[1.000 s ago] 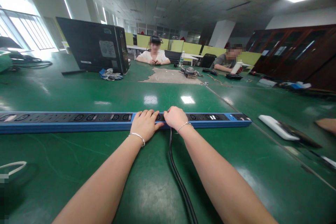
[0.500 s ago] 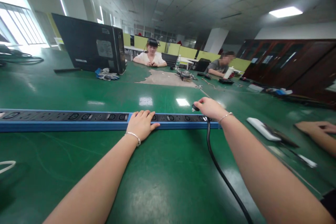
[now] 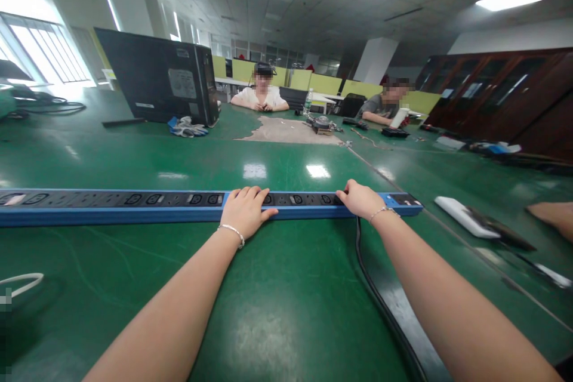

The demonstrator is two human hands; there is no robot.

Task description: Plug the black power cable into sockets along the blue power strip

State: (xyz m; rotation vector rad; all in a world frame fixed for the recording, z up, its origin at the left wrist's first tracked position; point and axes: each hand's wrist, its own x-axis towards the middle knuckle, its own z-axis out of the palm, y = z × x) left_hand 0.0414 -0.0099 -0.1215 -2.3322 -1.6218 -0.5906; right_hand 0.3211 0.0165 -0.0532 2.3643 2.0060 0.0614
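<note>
A long blue power strip [image 3: 147, 215] with a row of black sockets lies across the green table in front of me. My left hand [image 3: 244, 209] holds the strip near its middle, fingers over the top and thumb along the near side. Farther right, my right hand [image 3: 358, 198] grips a black power plug down at the socket row. The fingers mostly cover the plug, and I cannot tell how deep it sits. Its thick black cord [image 3: 373, 286] hangs from under that hand and curves toward the table's near edge.
A black computer case [image 3: 156, 80] stands back left, with gloves [image 3: 187, 126] beside it. A white device [image 3: 465, 218] lies to the right, near another person's hand [image 3: 553, 215]. Two people sit across the table. A white cable loop [image 3: 27, 280] is at near left.
My right hand has lowered the plug from above the strip onto the sockets. The left hand stays on the strip. The view has shifted slightly.
</note>
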